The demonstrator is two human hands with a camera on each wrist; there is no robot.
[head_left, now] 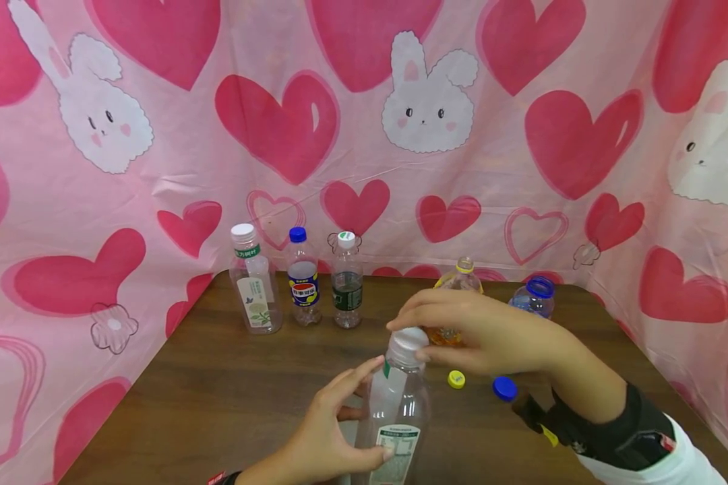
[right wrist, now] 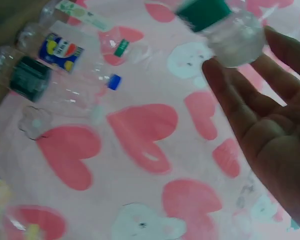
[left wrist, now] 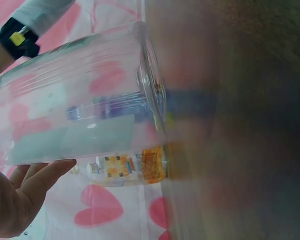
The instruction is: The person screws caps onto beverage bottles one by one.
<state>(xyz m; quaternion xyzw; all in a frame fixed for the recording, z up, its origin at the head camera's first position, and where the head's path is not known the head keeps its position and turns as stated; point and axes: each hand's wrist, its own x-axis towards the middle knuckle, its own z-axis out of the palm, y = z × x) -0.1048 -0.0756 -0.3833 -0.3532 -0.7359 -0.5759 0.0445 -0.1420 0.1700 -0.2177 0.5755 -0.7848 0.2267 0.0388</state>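
A large clear plastic bottle with a white cap stands upright before me. My left hand grips its body, thumb in front over the white and green label and fingers round the left side. Fingers and thumb of my right hand hold the cap from above and the right. Seen from the left wrist, the bottle's clear body lies against my left fingers. The right wrist view shows the green band on its neck, with my right fingers around the cap end.
Behind, at the left, stand three capped bottles: a white-capped one, a blue-capped one and a green-labelled one. Uncapped yellow-necked and blue-necked bottles stand right. Yellow and blue caps lie on the wooden table.
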